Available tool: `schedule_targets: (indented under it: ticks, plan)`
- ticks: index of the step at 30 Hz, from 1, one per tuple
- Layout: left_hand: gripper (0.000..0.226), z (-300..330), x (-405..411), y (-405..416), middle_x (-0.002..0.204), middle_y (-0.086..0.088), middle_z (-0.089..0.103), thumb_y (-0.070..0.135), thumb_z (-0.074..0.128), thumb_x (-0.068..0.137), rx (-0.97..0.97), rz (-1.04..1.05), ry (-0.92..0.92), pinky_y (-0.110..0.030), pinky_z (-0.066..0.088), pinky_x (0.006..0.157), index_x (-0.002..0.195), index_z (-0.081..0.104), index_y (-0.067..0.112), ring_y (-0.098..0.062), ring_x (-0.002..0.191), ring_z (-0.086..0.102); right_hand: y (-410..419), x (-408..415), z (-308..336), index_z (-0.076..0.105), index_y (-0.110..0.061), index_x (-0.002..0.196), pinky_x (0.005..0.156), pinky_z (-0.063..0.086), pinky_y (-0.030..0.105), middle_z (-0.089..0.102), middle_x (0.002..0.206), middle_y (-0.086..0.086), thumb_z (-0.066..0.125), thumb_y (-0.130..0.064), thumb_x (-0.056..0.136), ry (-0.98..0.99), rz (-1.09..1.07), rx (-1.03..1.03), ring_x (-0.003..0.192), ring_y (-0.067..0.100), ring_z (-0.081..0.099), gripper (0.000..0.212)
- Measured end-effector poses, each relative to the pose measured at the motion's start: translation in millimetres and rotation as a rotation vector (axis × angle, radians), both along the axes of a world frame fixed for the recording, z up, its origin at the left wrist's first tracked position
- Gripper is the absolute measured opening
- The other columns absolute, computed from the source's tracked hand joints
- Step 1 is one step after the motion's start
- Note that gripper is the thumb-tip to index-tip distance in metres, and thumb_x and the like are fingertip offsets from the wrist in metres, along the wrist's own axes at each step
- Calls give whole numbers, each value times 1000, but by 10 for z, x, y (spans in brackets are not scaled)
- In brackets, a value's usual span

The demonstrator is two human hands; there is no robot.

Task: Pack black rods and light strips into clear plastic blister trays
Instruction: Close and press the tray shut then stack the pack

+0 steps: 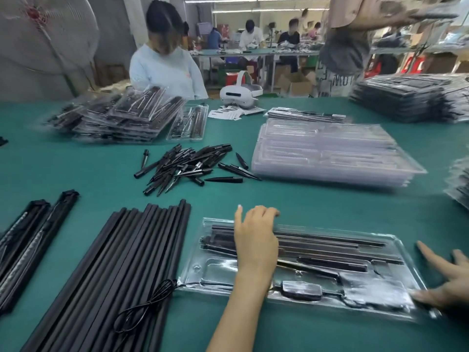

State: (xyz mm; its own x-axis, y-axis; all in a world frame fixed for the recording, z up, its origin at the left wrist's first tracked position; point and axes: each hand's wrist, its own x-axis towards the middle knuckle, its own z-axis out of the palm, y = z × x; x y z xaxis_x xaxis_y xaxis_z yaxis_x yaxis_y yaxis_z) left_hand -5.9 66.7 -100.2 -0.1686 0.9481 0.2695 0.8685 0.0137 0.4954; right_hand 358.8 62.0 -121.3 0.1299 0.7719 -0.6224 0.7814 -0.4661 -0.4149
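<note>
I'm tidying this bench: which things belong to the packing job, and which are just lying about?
Job: blister tray under left hand and right hand; black rods; empty tray stack; black spikes.

Lying about: white headset; fan.

The left hand (255, 240) hides the middle of the tray (396, 252). The right hand (446, 280) is blurred, cut off at the edge. The far stacks (121, 118) are smeared.

Filled tray (396, 252) near front of table (76, 161), right of centre. Rod bundle (121, 262) to its left. Spike pile (187, 166) behind rods. Empty tray stack (330, 153) right of spikes, behind filled tray.
</note>
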Motion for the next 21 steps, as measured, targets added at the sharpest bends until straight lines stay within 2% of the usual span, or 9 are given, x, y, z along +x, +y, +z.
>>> schedule_targets:
  ticks: [1, 2, 5, 7, 10, 12, 15, 18, 21]
  plan:
    - [39, -33, -16, 16, 122, 9, 59, 5, 38, 97, 1, 27, 9, -34, 7, 118, 127, 53, 25, -10, 117, 50, 66, -180, 199, 6, -54, 145, 120, 3, 46, -9, 159, 7, 76, -75, -2, -38, 114, 23, 145, 32, -5, 164]
    - [33, -45, -34, 23, 125, 9, 57, 17, 33, 102, -29, 33, 3, -36, 9, 118, 130, 49, 26, -10, 119, 49, 140, -321, 364, 8, -53, 145, 120, 4, 45, -8, 158, 7, 76, -74, -3, -33, 85, 0, 145, 32, -5, 164]
    - [38, -67, 5, 13, 130, 10, 54, 37, 22, 104, -98, 27, 68, -39, 9, 117, 132, 46, 26, -11, 124, 45, 201, -558, 600, 2, -43, 149, 120, 7, 43, -7, 158, 15, 75, -75, -7, -132, 135, -20, 145, 34, -3, 176]
    - [39, -82, 40, 10, 130, 9, 53, 36, 19, 105, -112, 25, 113, -41, 8, 118, 128, 48, 26, -12, 125, 43, 191, -811, 783, -13, -32, 149, 119, 9, 42, -8, 157, 23, 68, -80, 5, -228, 249, 10, 146, 35, -6, 173]
    - [39, -99, 47, 39, 130, 8, 51, 33, 16, 105, -126, 35, 170, -44, 6, 118, 124, 50, 26, -13, 127, 41, 281, -1364, 914, -18, -40, 146, 117, 4, 55, -20, 158, 12, 66, -88, 37, -221, 454, 252, 146, 26, -18, 146]
    - [39, -101, 54, 49, 130, 7, 51, 33, 16, 105, -114, 39, 179, -44, 5, 119, 124, 50, 26, -13, 127, 41, 257, -1765, 853, -24, -42, 144, 115, 0, 58, -31, 154, 10, 60, -82, 41, -175, 519, 222, 143, 26, -27, 138]
    - [37, -124, 60, 36, 127, 6, 53, 31, 19, 105, -84, 60, 185, -44, 8, 118, 123, 51, 24, -15, 124, 44, 224, -2131, 615, -31, -39, 142, 114, -3, 60, -41, 148, 12, 63, -82, 51, -205, 556, 152, 140, 28, -32, 137]
    - [35, -108, 77, 33, 120, 4, 57, 29, 22, 105, -77, 70, 204, -44, 11, 118, 119, 53, 23, -18, 119, 49, 237, -2243, 523, -30, -40, 142, 111, -4, 63, -39, 151, 8, 63, -83, 55, -296, 568, 102, 142, 26, -30, 135]
    - [35, -102, 87, 39, 118, 2, 58, 28, 21, 105, -83, 69, 211, -45, 11, 118, 117, 53, 21, -19, 117, 50, 266, -2269, 532, -21, -44, 145, 116, -1, 56, -32, 154, 7, 71, -74, 59, -230, 516, 94, 142, 27, -28, 129]
